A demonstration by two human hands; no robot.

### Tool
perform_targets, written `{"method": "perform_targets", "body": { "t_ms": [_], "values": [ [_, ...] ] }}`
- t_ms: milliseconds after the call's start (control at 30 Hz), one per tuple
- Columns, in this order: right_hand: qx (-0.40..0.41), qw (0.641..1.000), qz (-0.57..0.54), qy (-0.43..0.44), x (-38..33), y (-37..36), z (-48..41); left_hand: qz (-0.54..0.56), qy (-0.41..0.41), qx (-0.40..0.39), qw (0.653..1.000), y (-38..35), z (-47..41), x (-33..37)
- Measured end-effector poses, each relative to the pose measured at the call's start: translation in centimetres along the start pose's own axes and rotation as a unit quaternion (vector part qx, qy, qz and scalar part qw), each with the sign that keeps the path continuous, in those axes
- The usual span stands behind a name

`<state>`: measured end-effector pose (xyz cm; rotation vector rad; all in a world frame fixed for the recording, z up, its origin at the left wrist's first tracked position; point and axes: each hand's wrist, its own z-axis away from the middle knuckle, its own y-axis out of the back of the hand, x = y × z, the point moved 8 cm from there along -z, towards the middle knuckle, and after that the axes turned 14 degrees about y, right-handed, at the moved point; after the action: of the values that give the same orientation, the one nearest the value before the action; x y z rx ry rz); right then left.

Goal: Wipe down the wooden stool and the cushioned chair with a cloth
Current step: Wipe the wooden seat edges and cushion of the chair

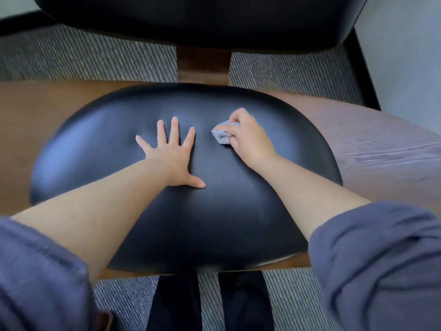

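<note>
the black, glossy, rounded cushioned chair seat (pixel 181 225) lies flat on its brown wooden frame (pixel 28 111), with the padded black backrest (pixel 202 17) behind. a small crumpled pale grey cloth (pixel 222 135) sits bunched on the seat's right half, gripped by the right hand (pixel 249 139).
</note>
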<state>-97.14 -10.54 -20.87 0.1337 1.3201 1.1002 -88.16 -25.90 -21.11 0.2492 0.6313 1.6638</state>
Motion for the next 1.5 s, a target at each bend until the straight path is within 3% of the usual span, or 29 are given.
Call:
{"method": "perform_targets", "body": {
  "t_ms": [167, 233, 467, 633, 867, 1067, 1267, 1500],
  "values": [
    [0.024, 0.998, -0.053, 0.002, 1.1, 1.8, -5.2, 0.007, 0.057, -0.067, 0.996, -1.3, -1.3, 1.2],
    [0.047, 0.993, -0.099, -0.036, 2.4, 2.2, -6.6, 0.008, 0.066, -0.088, 0.994, -1.5, -1.6, 1.2],
    [-0.038, 0.99, 0.125, 0.054, 3.7, 2.5, -12.8, 0.013, 0.083, -0.113, 0.99, -2.0, -1.7, 1.1],
    [-0.092, 0.987, 0.124, 0.037, 5.6, 2.3, -15.3, 0.006, 0.097, -0.135, 0.986, -2.3, -2.1, 1.3],
    [-0.088, 0.986, 0.121, 0.077, 5.5, 2.9, -13.8, 0.006, 0.098, -0.135, 0.986, -2.5, -2.3, 1.1],
    [-0.05, 0.98, 0.138, 0.138, 3.9, 4.1, -9.0, 0.007, 0.089, -0.105, 0.99, -2.4, -2.1, 1.2],
    [-0.038, 0.975, 0.126, 0.178, 0.9, 2.9, -1.7, 0.015, 0.062, -0.023, 0.998, -1.7, -1.3, 1.2],
    [-0.048, 0.979, 0.097, 0.174, -1.0, -0.2, 7.1, 0.017, 0.012, 0.065, 0.998, -3.1, 2.6, 0.3]
  ]
}}
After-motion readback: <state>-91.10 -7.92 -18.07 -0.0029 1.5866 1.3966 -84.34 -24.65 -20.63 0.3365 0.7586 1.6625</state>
